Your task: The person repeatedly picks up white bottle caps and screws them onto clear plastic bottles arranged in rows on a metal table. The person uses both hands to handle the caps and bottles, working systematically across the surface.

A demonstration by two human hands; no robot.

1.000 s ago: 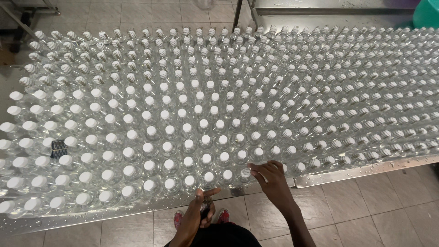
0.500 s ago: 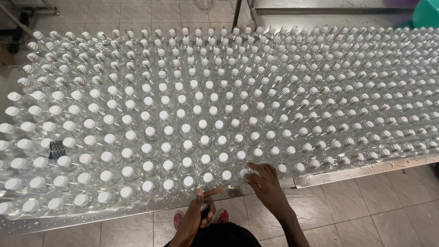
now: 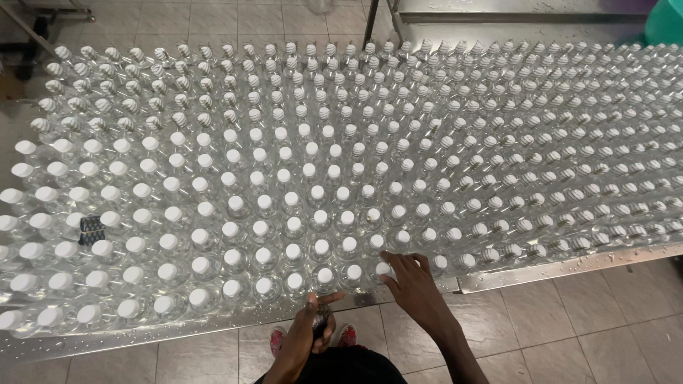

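Observation:
A steel table (image 3: 569,269) is packed with rows of clear plastic bottles with white caps (image 3: 284,213). My right hand (image 3: 409,281) rests at the near edge, fingers spread against the bottles in the front row, fingertips touching a capped bottle (image 3: 384,269). My left hand (image 3: 313,321) hangs just below the table edge, thumb out, fingers curled around a small dark thing that I cannot make out. One bottle at the left has a dark cap (image 3: 91,229).
The wet metal table rim (image 3: 142,340) runs along the front. Beige tiled floor (image 3: 569,334) lies below, with my red shoes (image 3: 277,340). A table leg (image 3: 371,21) and a teal container (image 3: 667,21) stand at the back right.
My right hand has slid left along the front row of bottles. My left hand has stayed under the table edge, shifting only slightly.

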